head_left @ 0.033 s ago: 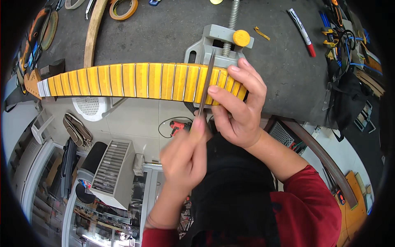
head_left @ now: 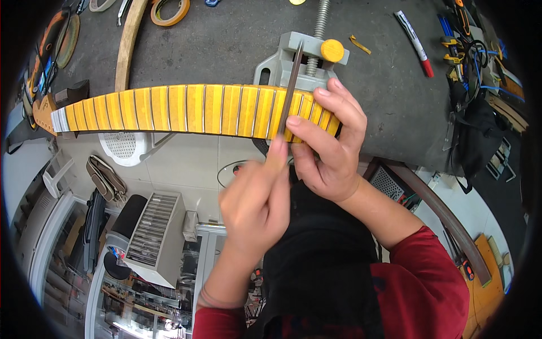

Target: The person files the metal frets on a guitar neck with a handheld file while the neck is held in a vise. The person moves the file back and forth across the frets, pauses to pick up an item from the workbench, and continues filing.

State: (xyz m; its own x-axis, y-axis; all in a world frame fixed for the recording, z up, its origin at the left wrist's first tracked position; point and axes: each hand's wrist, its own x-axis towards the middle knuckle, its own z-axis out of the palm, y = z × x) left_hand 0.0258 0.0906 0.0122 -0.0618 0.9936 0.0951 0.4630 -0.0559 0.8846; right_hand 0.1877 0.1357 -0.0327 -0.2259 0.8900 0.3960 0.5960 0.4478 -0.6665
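A guitar neck [head_left: 195, 108] lies across the near edge of the bench, its fingerboard masked in yellow tape between the metal frets. My left hand [head_left: 254, 200], slightly blurred, is closed round the near end of a slim dark file [head_left: 293, 82]. The file lies across the frets close to the neck's right end, its tip reaching over the grey vise [head_left: 274, 69]. My right hand [head_left: 333, 138] grips that right end of the neck, thumb at the near side and fingers over the top. Its index fingertip touches the file's edge.
Behind the neck are a curved wooden strip [head_left: 129, 48], a tape roll [head_left: 170, 11], a tape scrap [head_left: 359, 45] and a red-capped marker [head_left: 414, 37]. Tools and cables crowd the bench's right end. A white stool [head_left: 121, 148] stands below the edge.
My left hand has slid the file away from me, so its tip now reaches farther over the vise. My right hand has barely moved, and the neck looks almost the same.
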